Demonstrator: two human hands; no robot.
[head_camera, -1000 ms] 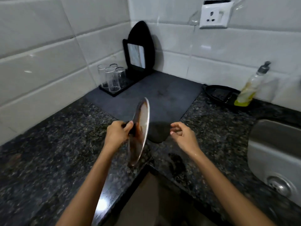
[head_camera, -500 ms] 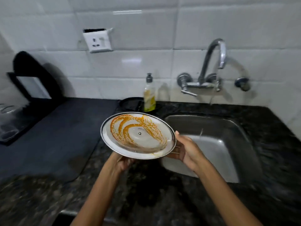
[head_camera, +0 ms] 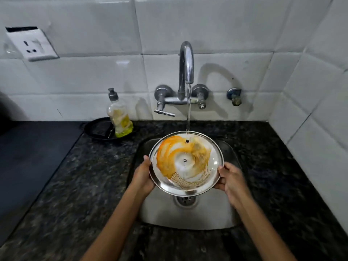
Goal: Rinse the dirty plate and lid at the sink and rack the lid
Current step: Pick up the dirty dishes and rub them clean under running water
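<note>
lid (head_camera: 186, 164), orange-smeared, under tap stream (head_camera: 188, 113) over sink (head_camera: 188, 217); left hand (head_camera: 142, 175) and right hand (head_camera: 232, 178) fingers clasp its rim.

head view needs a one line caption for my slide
Both hands, left hand and right hand, hold an orange-smeared steel lid under the running tap over the sink.

Overhead light is glaring off the white tiles (head_camera: 216, 19); the faucet (head_camera: 186, 61) is throwing a curved shadow rightward; wide-angle edges are bowing, countertop (head_camera: 84, 185) blurring.
</note>
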